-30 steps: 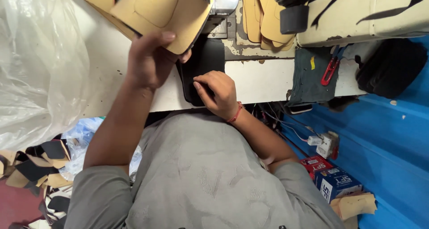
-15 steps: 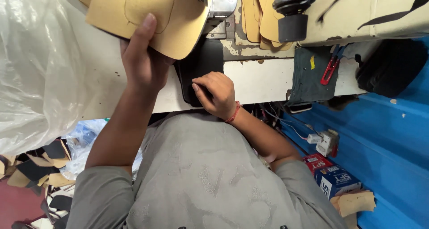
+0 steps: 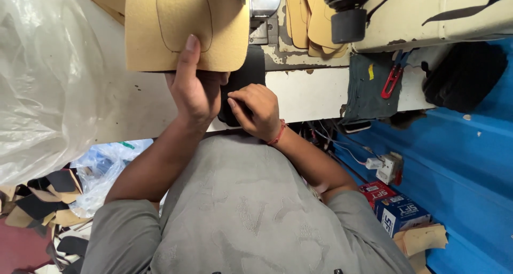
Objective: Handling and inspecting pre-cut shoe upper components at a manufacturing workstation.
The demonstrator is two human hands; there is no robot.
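Observation:
My left hand (image 3: 193,89) grips the near edge of a tan suede piece (image 3: 187,23) with a stitched rounded outline, thumb lying on top of it. The piece lies flat under the sewing machine's needle area (image 3: 264,1). My right hand (image 3: 256,111), with a red thread band at the wrist, rests on a black piece of material (image 3: 248,73) at the table's front edge, fingers curled and pinching it.
A cream sewing machine body (image 3: 427,12) spans the top right, with a black knob (image 3: 347,23). More tan pieces (image 3: 315,23) lie behind. A large clear plastic bag (image 3: 43,81) fills the left. Red snips (image 3: 391,81) lie on a dark cloth. Boxes (image 3: 398,212) and scraps sit on the floor.
My left hand has slid the tan piece toward me and to the right, flattening it under the needle. The right hand has stayed on the black piece.

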